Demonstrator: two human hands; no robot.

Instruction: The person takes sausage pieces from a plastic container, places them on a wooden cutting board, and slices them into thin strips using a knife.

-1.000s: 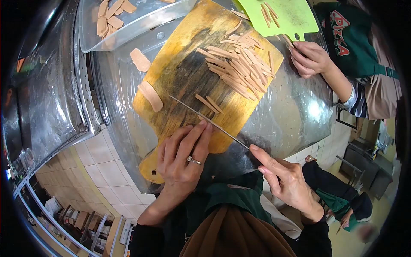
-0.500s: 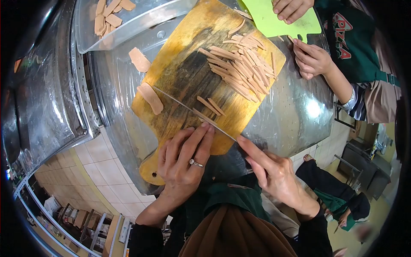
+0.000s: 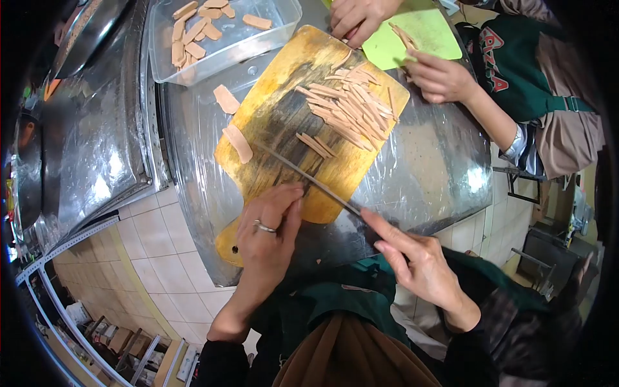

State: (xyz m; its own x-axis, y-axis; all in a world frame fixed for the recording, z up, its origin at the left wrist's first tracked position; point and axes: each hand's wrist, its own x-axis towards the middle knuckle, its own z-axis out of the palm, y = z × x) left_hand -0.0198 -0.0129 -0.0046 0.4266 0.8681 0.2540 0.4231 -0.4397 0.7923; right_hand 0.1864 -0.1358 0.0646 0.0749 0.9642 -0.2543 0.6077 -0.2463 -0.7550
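My right hand (image 3: 416,261) grips a long knife (image 3: 316,182), its blade lying slantwise over the wooden board (image 3: 261,184). Close to the blade, at the board's lower part, is my left hand (image 3: 267,222), a ring on one finger and its fingers bent together; whatever may be under the fingertips is hidden. A few cut strips (image 3: 316,146) rest just beyond the blade. Further up the board is a large pile of thin strips (image 3: 351,106). One uncut slice (image 3: 238,143) lies on the board's left edge, and another slice (image 3: 226,99) is on the table beside it.
A clear plastic tub (image 3: 225,57) with several slices stands at the upper left. Across the table a co-worker's hands (image 3: 438,76) are over a green cutting mat (image 3: 425,32), one holding strips. A metal surface (image 3: 84,129) stands at the left.
The view has shifted, showing more of the tub. My left fingers have drawn closer together, and a strip by the blade now lies with the two others. The co-worker's hands have moved over the mat.
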